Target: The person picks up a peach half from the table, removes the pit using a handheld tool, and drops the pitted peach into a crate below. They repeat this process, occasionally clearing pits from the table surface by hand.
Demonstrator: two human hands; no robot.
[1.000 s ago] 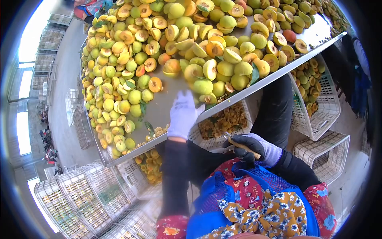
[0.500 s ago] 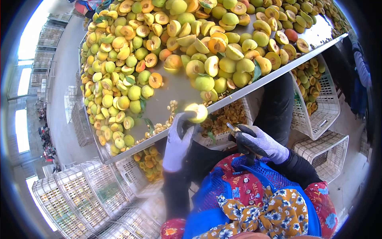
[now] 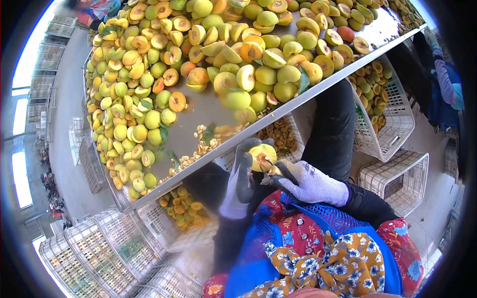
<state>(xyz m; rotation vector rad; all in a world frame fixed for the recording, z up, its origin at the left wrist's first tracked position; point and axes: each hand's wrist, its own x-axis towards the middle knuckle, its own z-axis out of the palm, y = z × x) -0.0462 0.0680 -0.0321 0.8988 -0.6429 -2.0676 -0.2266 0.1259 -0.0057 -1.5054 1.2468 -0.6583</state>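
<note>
My left hand (image 3: 242, 176), in a grey glove with dark fingers, is closed around an apricot half (image 3: 262, 158) just off the table's near edge. Its orange cut face, with the hollow at the centre, is turned toward me. My right hand (image 3: 310, 181), gloved likewise, is closed on a small short-handled pitting knife, mostly covered by the fingers. The knife's end meets the lower right of the cut face; the blade itself is hard to make out. Beyond the hands, many whole and halved apricots (image 3: 238, 100) lie piled on the metal table (image 3: 198, 110).
Loose pits (image 3: 202, 146) line the table's raised metal rim (image 3: 278, 110). Below stand a crate of pits (image 3: 280, 136), a crate of apricot halves (image 3: 181, 208) and another at right (image 3: 392, 131). Stacked crates (image 3: 104, 243) are at lower left. Other people are at both upper edges.
My left hand has drawn the apricot half back from the table rim toward me. My right hand has moved left, bringing the knife to the fruit. The whole view has shifted slightly.
</note>
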